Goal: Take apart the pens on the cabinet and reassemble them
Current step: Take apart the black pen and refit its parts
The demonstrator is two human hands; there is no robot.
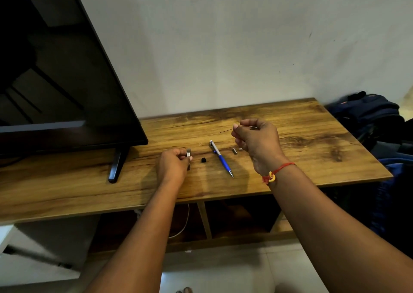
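A blue and silver pen point(221, 158) lies whole on the wooden cabinet top point(301, 140), tip toward me. My left hand point(173, 165) grips a dark pen barrel with a silver end point(188, 155), low over the wood. My right hand point(257, 139) is raised above the cabinet and pinches a thin refill point(247, 126) between thumb and fingers. A small black part point(203, 160) lies between my left hand and the pen. Two tiny silver parts point(235, 151) lie just left of my right hand.
A black TV point(67, 80) stands at the left on a dark foot point(117, 166). Dark blue bags point(371, 118) sit off the cabinet's right end. Open shelves with a white cable point(183, 225) are below the top. The wall is close behind.
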